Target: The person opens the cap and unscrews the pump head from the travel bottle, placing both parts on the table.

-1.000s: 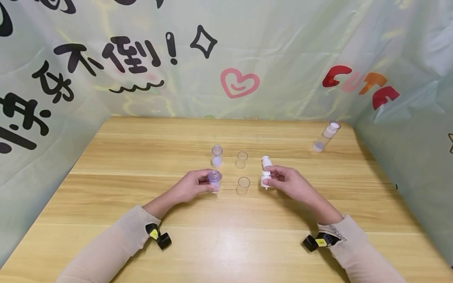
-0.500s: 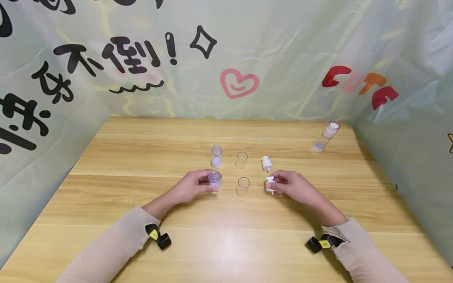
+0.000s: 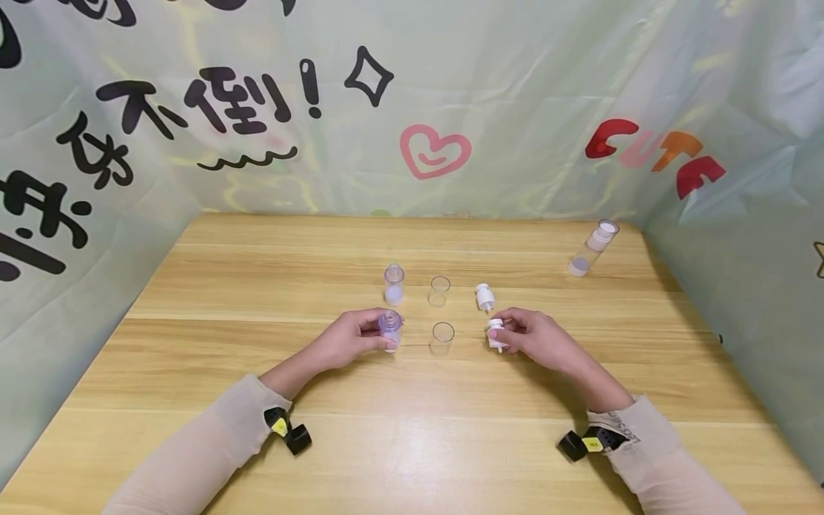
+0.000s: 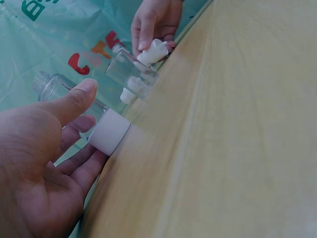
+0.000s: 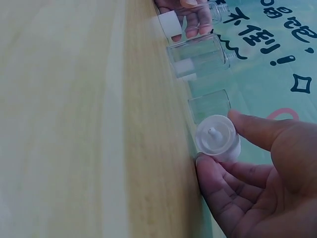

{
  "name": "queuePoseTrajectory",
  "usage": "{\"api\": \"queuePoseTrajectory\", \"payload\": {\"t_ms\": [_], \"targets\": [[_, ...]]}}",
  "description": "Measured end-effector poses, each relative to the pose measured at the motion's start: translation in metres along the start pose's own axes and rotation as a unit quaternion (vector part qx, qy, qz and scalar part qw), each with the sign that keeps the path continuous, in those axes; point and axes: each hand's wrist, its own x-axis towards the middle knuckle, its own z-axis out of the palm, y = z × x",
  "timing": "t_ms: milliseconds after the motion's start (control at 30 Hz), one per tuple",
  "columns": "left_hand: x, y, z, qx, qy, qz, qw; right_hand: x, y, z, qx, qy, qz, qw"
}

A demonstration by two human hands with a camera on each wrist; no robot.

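In the head view my left hand holds a small clear bottle, thumb on one side and fingers on the other. The left wrist view shows its white base at the tabletop and its open threaded neck. My right hand pinches a white pump head between thumb and fingers; the right wrist view shows its underside with a short nozzle. Between the hands stands a clear cap. Behind are a second bottle, a second clear cap and another white pump head.
An assembled clear bottle with a white top stands at the back right of the wooden table. A printed cloth backdrop rises along the back and both sides.
My right hand has moved a little to the right with the pump head, away from the other pump head behind it. My left hand and its bottle have stayed put.
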Motion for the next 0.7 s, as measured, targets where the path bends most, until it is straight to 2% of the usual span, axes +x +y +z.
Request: {"api": "queuePoseTrajectory", "payload": {"t_ms": [333, 700], "targets": [[0.0001, 0.0000, 0.0002, -0.003, 0.000, -0.001, 1.0000, 0.0005, 0.0017, 0.0003, -0.020, 0.011, 0.021, 0.9995], [0.0003, -0.0014, 0.0004, 0.004, -0.002, -0.003, 1.0000, 0.0001, -0.0005, 0.0003, -0.046, 0.010, 0.010, 0.9988]]}}
